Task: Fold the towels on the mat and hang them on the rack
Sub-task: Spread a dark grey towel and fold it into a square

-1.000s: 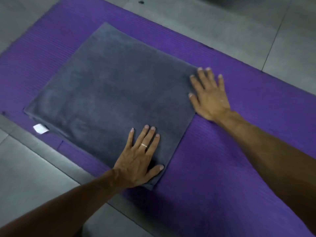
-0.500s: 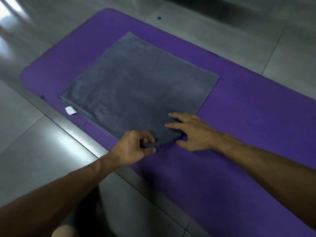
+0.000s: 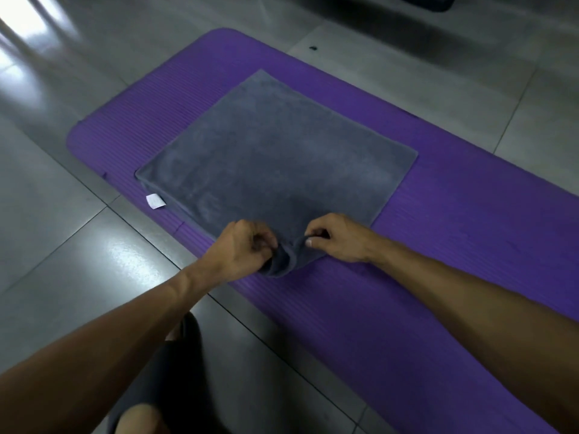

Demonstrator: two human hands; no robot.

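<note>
A folded grey towel (image 3: 275,164) lies flat on the purple mat (image 3: 470,233), with a white label (image 3: 155,201) sticking out at its left edge. My left hand (image 3: 241,249) grips the towel's near corner, which is bunched and lifted a little. My right hand (image 3: 336,238) pinches the same near edge just to the right, thumb on top. The two hands are close together. No rack is in view.
Grey glossy floor tiles (image 3: 78,261) surround the mat. My knee and dark shorts (image 3: 163,380) sit at the bottom of the view. A dark object (image 3: 426,1) lies at the far top edge.
Both hands left their flat press on the towel and came to its near corner. They now pinch that corner, which has risen and bunched. The view has pulled back.
</note>
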